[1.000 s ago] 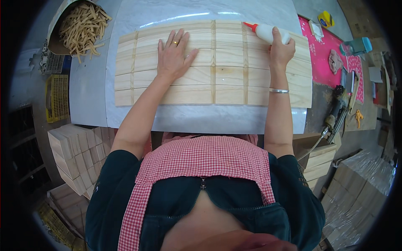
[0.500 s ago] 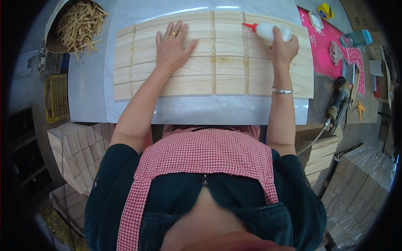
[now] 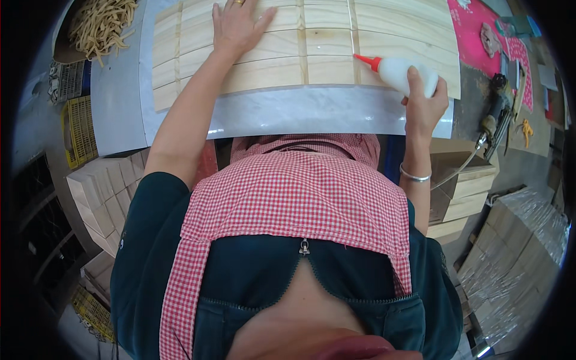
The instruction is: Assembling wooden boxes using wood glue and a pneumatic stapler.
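Observation:
Pale wooden boards (image 3: 264, 69) lie side by side on the table, crossed by several straight grooves. My right hand (image 3: 425, 102) is wrapped round a white squeeze bottle (image 3: 408, 75) with a red nozzle, tilted so that its tip is at the right-hand groove (image 3: 354, 36). A glossy wet line shows in that groove above the tip. Flat on the boards, left of the middle groove, rests my left hand (image 3: 237, 27), fingers spread and holding nothing; its fingertips reach the top of the picture.
At the far left, a container holds many thin wooden strips (image 3: 102, 27). A pink sheet (image 3: 474, 30) with a crumpled cloth lies on the right, near an air tool with a hose (image 3: 497, 111). Stacked wooden boxes (image 3: 99, 192) stand below the table's left side.
My right hand has drawn the bottle toward me along the right-hand groove, leaving a wet line. The whole view has shifted, and my left hand stays on the boards.

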### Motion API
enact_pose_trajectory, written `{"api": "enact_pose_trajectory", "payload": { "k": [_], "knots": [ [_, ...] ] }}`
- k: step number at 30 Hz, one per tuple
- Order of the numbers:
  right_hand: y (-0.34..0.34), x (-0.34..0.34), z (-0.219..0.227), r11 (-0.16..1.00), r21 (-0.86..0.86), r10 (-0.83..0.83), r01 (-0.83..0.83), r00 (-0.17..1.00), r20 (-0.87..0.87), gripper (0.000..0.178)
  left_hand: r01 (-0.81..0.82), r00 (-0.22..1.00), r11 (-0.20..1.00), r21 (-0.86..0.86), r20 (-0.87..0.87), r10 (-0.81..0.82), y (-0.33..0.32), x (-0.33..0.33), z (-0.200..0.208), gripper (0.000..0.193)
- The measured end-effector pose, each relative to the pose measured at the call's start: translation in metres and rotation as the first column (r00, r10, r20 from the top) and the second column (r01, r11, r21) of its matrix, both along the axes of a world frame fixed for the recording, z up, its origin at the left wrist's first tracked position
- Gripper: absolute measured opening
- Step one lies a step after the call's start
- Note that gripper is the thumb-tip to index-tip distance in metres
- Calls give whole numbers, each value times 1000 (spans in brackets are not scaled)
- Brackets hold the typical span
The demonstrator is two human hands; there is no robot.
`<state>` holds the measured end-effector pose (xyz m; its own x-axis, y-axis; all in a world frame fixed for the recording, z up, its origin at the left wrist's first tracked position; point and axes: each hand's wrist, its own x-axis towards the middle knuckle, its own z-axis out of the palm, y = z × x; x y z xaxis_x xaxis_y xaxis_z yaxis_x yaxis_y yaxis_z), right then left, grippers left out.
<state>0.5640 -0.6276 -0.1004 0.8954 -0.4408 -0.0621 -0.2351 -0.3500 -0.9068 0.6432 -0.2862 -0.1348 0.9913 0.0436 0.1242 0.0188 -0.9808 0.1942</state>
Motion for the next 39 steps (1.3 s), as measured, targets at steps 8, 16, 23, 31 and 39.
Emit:
{"api": "enact_pose_trajectory", "payload": {
  "k": [8, 16, 23, 31, 39],
  "knots": [
    [-16, -40, 11, 999, 5, 47, -47, 997, -64, 41, 6, 1000, 1000, -5, -13, -6, 2, 2, 0, 70],
    [7, 12, 15, 966, 217, 120, -143, 986, 116, 46, 156, 975, 986, -53, 168, -145, 30, -4, -31, 90],
    [87, 111, -9, 938, 253, 180, -237, 957, 228, 49, 463, 882, 886, -3, -99, -461, 38, -65, 17, 120],
    [130, 172, -36, 972, 118, 179, -205, 963, 200, 57, 464, 877, 884, -63, -105, -468, 45, -76, 6, 127],
    [128, 164, -39, 986, 39, 152, -164, 964, 220, 57, 462, 882, 885, -58, -80, -465, 43, -77, 1, 122]
  ]
}}
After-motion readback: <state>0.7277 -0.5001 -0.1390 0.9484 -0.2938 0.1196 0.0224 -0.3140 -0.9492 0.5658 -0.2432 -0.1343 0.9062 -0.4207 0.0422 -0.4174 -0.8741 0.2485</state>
